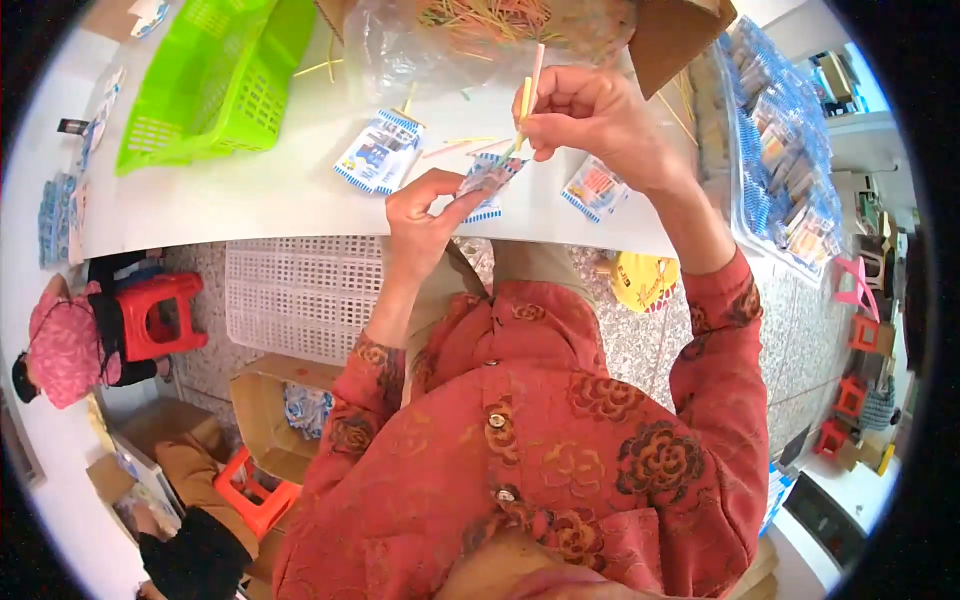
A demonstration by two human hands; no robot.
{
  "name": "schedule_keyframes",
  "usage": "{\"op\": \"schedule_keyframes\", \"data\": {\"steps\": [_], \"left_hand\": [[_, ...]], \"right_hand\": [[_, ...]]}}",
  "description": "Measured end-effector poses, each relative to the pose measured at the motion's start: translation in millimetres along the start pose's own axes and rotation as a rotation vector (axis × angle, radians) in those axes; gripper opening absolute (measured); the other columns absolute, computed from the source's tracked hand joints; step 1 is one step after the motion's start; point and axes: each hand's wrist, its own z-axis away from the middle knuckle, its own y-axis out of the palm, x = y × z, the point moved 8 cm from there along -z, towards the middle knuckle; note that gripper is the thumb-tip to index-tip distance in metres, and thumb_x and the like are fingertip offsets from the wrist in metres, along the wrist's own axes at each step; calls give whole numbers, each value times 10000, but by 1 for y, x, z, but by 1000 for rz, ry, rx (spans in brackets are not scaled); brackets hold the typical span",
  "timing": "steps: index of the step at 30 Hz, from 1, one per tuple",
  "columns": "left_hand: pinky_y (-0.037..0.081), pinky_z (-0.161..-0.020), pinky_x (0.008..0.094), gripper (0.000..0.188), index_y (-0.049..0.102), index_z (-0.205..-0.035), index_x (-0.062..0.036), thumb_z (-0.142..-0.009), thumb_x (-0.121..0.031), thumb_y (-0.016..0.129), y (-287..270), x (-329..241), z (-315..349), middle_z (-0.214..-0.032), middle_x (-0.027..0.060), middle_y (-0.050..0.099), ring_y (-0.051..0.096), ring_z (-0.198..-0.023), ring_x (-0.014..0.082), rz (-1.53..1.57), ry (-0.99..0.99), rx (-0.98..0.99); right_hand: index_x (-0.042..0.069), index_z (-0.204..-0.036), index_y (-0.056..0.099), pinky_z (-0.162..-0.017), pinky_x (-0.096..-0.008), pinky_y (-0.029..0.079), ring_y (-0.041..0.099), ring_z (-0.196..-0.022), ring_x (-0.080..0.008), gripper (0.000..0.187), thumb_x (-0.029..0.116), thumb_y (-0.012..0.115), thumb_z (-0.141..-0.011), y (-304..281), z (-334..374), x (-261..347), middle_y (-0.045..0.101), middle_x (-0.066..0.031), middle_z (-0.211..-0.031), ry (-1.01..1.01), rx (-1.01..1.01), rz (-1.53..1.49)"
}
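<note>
My left hand (422,215) is closed, holding a small blue-and-white printed packet (488,180) upright above the white table between thumb and fingers. Over its top edge, my right hand (605,125) pinches several thin pastel sticks (527,95), pink, yellow and green. Their lower ends reach the packet's top; how far they go in I cannot tell. To the left lies a larger blue-and-white packet (380,150) with a stick poking out at its top. Another small packet (596,188) rests under my right forearm, and loose sticks lie behind my left hand.
A bright green basket (265,95) stands at the back left. Behind my hands, a clear plastic bag (385,50) of sticks sits by a cardboard box (680,45). Filled packets crowd a bin (745,215) on the right. Below the table is a white crate (300,290); other people sit left.
</note>
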Motion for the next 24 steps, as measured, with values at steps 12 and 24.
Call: {"op": "schedule_keyframes", "data": {"steps": [12, 24], "left_hand": [[452, -596, 231, 85, 673, -777, 11, -714, 2, 730, -3, -3, 1, -759, 52, 668, 597, -666, 93, -60, 28, 10], [452, -593, 237, 72, 669, -777, 13, -728, 0, 720, -1, -4, 0, -765, 61, 667, 591, -662, 99, -48, 21, 28]], "right_hand": [[29, -897, 618, -638, -205, 491, 577, -681, -54, 100, 116, 628, -849, -7, -1, -1, 594, 7, -780, 5, -53, -12], [32, -902, 626, -645, -212, 511, 587, -692, -58, 114, 127, 640, -841, -4, -1, -5, 604, 5, -787, 24, -57, -31]]}}
